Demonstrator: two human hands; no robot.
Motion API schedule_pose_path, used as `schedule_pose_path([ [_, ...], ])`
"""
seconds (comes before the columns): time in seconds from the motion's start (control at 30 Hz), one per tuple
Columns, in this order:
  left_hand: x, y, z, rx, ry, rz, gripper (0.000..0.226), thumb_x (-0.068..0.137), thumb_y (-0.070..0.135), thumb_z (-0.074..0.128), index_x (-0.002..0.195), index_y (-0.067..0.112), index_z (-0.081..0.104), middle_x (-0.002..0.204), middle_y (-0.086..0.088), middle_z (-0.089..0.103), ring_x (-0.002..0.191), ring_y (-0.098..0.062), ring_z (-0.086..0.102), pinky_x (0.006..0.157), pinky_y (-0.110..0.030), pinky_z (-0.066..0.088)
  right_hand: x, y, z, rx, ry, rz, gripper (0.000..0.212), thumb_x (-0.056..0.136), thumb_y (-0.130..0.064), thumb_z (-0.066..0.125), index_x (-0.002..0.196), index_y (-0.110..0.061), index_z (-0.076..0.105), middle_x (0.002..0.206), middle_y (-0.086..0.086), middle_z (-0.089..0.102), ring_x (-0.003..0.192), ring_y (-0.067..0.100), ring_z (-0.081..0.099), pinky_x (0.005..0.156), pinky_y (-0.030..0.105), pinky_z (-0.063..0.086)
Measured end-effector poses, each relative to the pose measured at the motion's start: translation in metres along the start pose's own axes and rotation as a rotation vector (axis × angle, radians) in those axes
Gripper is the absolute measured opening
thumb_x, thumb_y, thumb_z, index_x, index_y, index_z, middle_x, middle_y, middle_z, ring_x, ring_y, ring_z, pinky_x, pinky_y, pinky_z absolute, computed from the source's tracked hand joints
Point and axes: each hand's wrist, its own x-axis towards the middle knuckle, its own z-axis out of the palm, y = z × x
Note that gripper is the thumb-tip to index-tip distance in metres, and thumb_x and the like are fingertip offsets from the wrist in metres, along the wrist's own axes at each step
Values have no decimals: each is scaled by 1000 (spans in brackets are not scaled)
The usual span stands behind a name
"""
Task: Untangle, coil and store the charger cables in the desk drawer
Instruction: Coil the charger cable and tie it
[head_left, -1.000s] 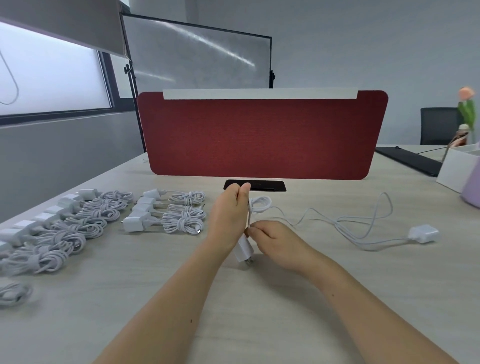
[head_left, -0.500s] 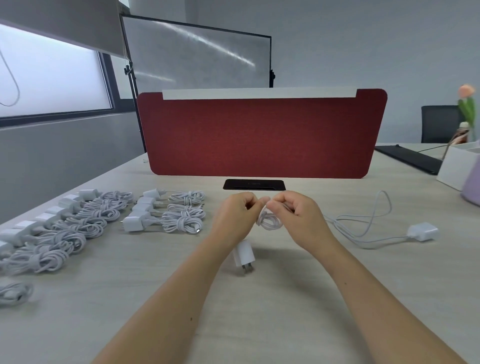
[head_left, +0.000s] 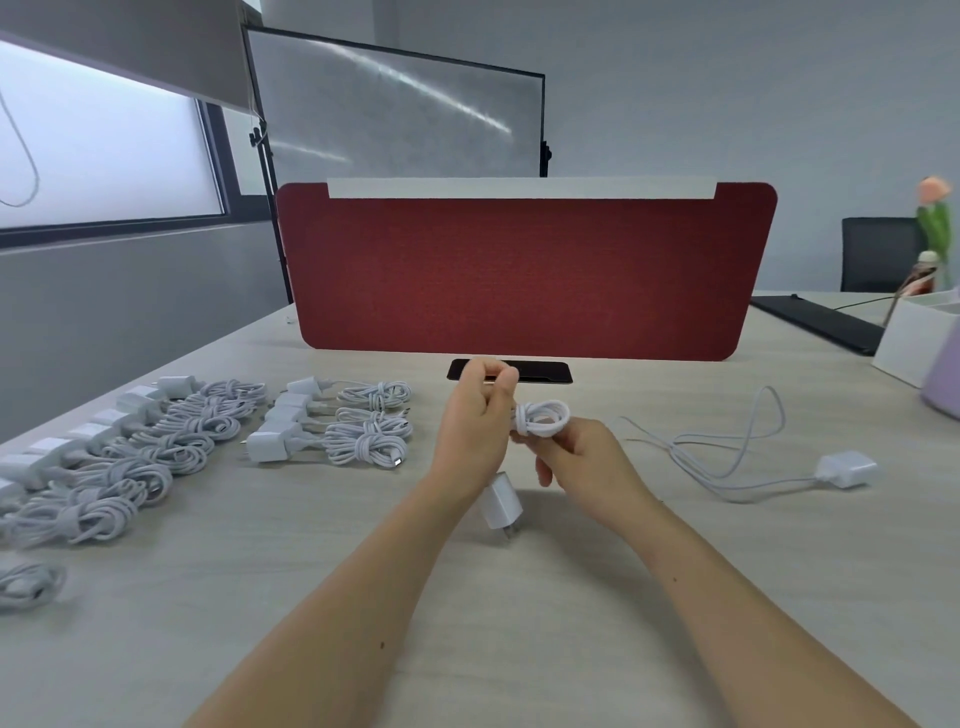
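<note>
While fingers of the right hand (head_left: 576, 457) grip the coiled cable (head_left: 541, 417), left hand (head_left: 475, 421) pinches it too — plug (head_left: 501, 506) just below.

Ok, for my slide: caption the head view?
Left hand and right hand coil a white charger cable over the desk.

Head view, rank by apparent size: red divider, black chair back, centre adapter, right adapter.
1. red divider
2. black chair back
3. centre adapter and right adapter: these look about alike and sit at different distances from the camera, so unranked.
</note>
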Motion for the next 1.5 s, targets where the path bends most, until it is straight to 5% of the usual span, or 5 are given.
schedule_pose_path([
  [0.33, -3, 3, -12, 332, 68, 122, 2, 101, 23, 49, 103, 22, 50, 69, 10, 54, 54, -5, 45, 56, -30, 37, -12, -18, 1, -325, -100, -168, 29, 94, -30, 49, 80, -15, 68, 55, -5, 47, 55, 11, 42, 55, 34, 34],
  [0.53, -1, -4, -9, 336, -96, 106, 8, 96, 24, 56, 99, 29, 51, 71, 8, 55, 62, -15, 51, 69, -46, 49, -4, -11, -9, -222, 173, -272, 21, 91, -34, 64, 70, -29, 62, 66, -10, 59, 59, 12, 50, 57, 36, 42],
  [0.87, -6, 7, 2, -109, -116, 116, 22, 105, 10, 39, 101, 25, 55, 60, 4, 48, 47, -6, 38, 45, -22, 35, 2, -9, -21, 598, -17, 234, 21, 92, -10, 64, 73, -15, 72, 56, 1, 48, 42, 8, 25, 39, 19, 17],
  [1.23, -4, 2, -5, 28, 133, 117, 23, 104, 10, 38, 111, 26, 53, 77, 4, 52, 60, 0, 44, 60, -16, 40, -6, -13, 12, 255, -76, 102, 23, 102, -20, 51, 94, -11, 71, 57, -2, 48, 42, 2, 36, 43, 14, 29],
  [1.5, -1, -3, 5, 25, -71, -45, 27, 106, 15, 36, 104, 19, 62, 80, 6, 58, 64, 1, 56, 58, -16, 49, -5, -10, 9, 393, -3, 196, 36, 100, -39, 54, 94, -9, 73, 54, -7, 39, 44, 7, 27, 41, 18, 22],
])
